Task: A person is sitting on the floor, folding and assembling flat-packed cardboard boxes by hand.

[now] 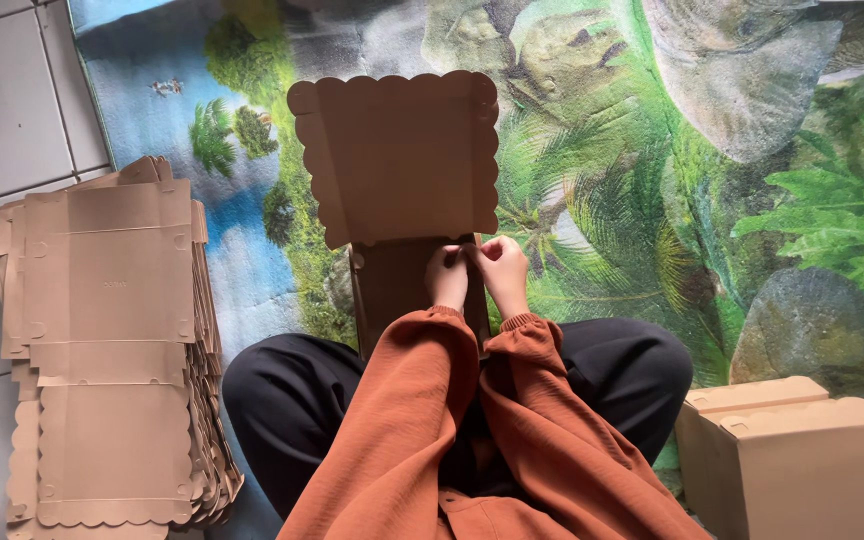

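Note:
A brown cardboard box blank [397, 155] with scalloped edges stands partly folded in front of me, its lid flap raised away from me. My left hand [447, 275] and my right hand [504, 268] are close together at the box's near right corner, fingers pinching the cardboard there. Both arms wear rust-orange sleeves, and my knees in black trousers frame the box's lower part [392, 290].
A stack of flat scalloped box blanks [107, 340] lies at my left on the tiled floor. Finished closed boxes [797, 455] sit at my lower right. A mat printed with green plants and rocks [712, 150] covers the floor ahead.

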